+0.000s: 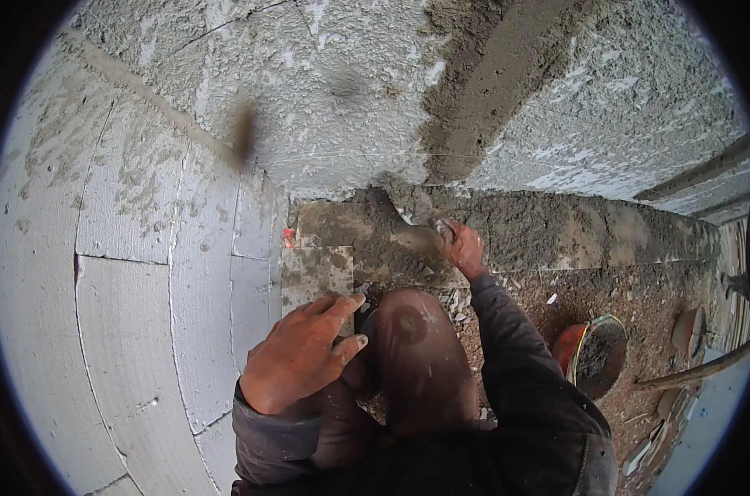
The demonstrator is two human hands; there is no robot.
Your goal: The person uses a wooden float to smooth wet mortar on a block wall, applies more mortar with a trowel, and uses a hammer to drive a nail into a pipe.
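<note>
My right hand (463,246) is closed around the handle end of a trowel (411,205). Its mortar-smeared blade points left, down at the foot of the rough wall, and its outline partly blends into the grey mortar. Wet mortar (515,217) lies along a strip of boards (324,221) at the base of that wall. My left hand (305,351) hovers over my left side, near a mortar-spotted board (315,269). Its fingers are apart and nothing is in them. Between my arms a bent knee shows in stained trousers.
A rough grey wall (342,91) rises ahead, with a darker mortar band (499,74) running up it. White block panels (127,322) form the left wall. On the gravelly ground to the right stand a mortar bucket (600,355) and a long wooden handle (697,369).
</note>
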